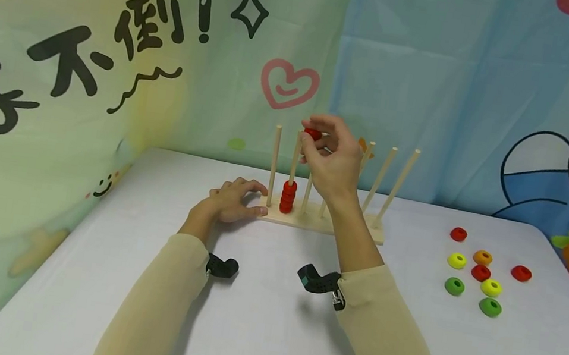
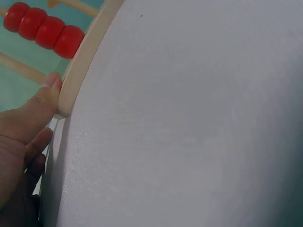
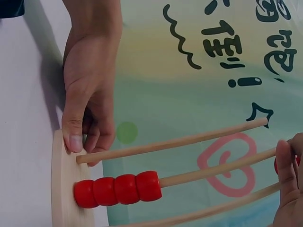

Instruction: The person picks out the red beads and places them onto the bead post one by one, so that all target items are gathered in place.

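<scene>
A wooden peg rack (image 1: 305, 222) with a row of upright pegs stands at the back of the table. My left hand (image 1: 233, 199) grips the rack's left end, thumb on the base in the left wrist view and the other fingers behind. Several red beads (image 1: 288, 197) are stacked at the bottom of the second peg from the left. My right hand (image 1: 334, 163) pinches another red bead (image 1: 313, 134) by the top of that same peg. Fingers partly cover this bead in the right wrist view, so I cannot tell whether it is threaded.
Loose beads lie on the right of the white table (image 1: 253, 329): several red ones, one of them a red bead (image 1: 521, 273), an orange bead (image 1: 482, 257), two yellow, including a yellow bead (image 1: 457, 260), and two green, including a green bead (image 1: 490, 306). A printed cloth (image 1: 412, 68) hangs behind.
</scene>
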Demonstrator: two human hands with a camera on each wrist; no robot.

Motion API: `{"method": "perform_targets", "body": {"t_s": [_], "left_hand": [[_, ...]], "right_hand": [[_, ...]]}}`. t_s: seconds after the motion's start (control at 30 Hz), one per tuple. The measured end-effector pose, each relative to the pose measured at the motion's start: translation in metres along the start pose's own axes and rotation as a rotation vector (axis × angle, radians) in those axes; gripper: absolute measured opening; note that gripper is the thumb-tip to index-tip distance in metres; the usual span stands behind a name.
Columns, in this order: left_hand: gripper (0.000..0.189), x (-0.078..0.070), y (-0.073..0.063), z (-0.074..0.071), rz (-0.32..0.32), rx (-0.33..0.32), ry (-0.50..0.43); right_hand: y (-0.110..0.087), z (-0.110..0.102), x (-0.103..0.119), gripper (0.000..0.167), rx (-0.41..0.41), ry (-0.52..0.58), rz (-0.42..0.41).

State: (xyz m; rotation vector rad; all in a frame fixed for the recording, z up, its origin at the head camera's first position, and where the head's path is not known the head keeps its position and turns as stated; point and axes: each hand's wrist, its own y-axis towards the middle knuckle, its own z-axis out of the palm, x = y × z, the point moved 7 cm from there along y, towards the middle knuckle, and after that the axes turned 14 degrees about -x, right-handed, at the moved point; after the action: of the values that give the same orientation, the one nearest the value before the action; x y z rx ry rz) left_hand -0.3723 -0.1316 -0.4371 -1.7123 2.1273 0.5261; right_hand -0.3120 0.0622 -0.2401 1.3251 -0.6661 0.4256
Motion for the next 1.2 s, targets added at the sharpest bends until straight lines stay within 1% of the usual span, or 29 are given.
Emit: {"method": "perform_targets", "body": {"t_s": [0.13, 0.23, 0.4, 0.57, 0.77, 0.93, 1.2], "left_hand": [[0.05, -0.001, 0.0, 0.001, 0.001, -0.007, -0.001], [0.049, -0.001, 0.0, 0.002, 0.0, -0.007, -0.008], [0.048, -0.001, -0.003, 0.005, -0.008, -0.005, -0.015], [0.048, -0.002, -0.006, 0.008, -0.011, -0.005, -0.011], [0.049, -0.004, -0.005, 0.003, -0.003, -0.006, -0.023], [0.049, -0.004, -0.003, 0.0, -0.009, -0.003, -0.014], [0.05, -0.004, -0.003, -0.002, -0.012, 0.0, -0.013]], "right_hand": [[0.001, 0.001, 0.003, 0.024, -0.011, 0.025, -0.019], [0.0, 0.004, 0.005, 0.024, 0.015, 0.043, -0.023], [-0.006, 0.011, 0.004, 0.026, 0.069, 0.013, 0.0], [-0.009, 0.012, 0.002, 0.027, 0.082, -0.006, -0.008], [-0.01, 0.012, 0.003, 0.027, 0.09, 0.016, -0.016], [-0.01, 0.01, 0.007, 0.026, 0.099, 0.019, -0.023], [-0.011, 0.005, 0.012, 0.026, 0.105, 0.065, 0.001]]}}
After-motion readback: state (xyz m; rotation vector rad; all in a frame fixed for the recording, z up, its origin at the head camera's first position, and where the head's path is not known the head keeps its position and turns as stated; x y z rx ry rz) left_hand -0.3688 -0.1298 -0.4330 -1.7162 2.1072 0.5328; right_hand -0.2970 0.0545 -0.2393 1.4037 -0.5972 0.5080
